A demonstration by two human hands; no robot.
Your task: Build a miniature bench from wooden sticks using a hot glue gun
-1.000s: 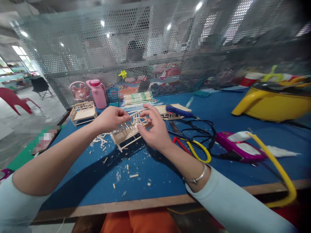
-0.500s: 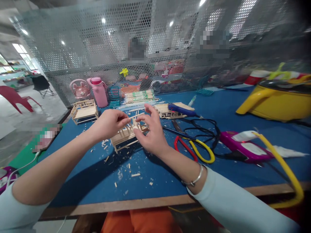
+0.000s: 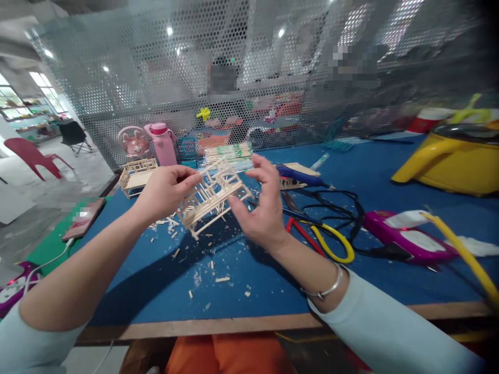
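Observation:
A small frame of thin wooden sticks [image 3: 218, 200] is tilted above the blue table, its left end raised off the surface. My left hand [image 3: 167, 192] pinches it at the upper left between thumb and fingers. At the frame's right end is my right hand [image 3: 263, 205], its fingers apart and curved around that side, the thumb close to the lower edge. Behind my left hand stands another stick-built piece [image 3: 136, 176], and a third one [image 3: 294, 176] lies behind my right hand with a blue glue gun [image 3: 300, 175] over it.
Stick scraps [image 3: 222, 279] litter the blue table [image 3: 156, 296]. To the right are pliers with red and yellow handles [image 3: 335, 249], black cable, a purple device [image 3: 405, 239] and a yellow pot [image 3: 452, 163]. At the back stand a pink bottle [image 3: 161, 145] and a perforated screen [image 3: 156, 78].
The stick frame has been lifted and tilted in my left hand. My right hand has moved slightly right, its fingers wider apart from the frame. The view has shifted a little.

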